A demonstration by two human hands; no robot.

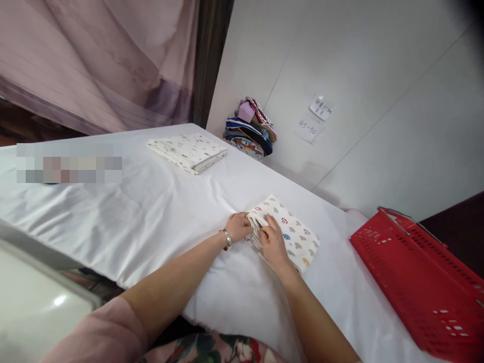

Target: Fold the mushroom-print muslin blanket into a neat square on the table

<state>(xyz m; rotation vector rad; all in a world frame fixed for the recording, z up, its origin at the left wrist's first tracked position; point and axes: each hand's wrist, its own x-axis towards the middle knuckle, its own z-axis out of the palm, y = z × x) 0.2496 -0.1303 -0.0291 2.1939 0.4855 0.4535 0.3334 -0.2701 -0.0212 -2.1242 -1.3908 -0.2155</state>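
A white folded cloth point(297, 232) printed with grey shapes and small coloured motifs lies on the white-covered table point(181, 201) in front of me. Its layered edge faces my body. At the left corner of the cloth, my left hand point(238, 227), with a bracelet at the wrist, has its fingers curled round the layers. My right hand point(273, 244) pinches the near edge close beside it, thumb and fingers bent over the top layer. Farther back lies a second folded white cloth point(192, 148) with small dark prints, apart from both hands.
To the right stands a red plastic basket point(412, 282) with a metal handle. A pile of folded clothes point(249, 131) is by the wall beyond the table. Paper notes point(308, 130) hang on that wall. A pink curtain point(113, 60) hangs at the back left. A pale glossy surface point(38, 302) is at lower left.
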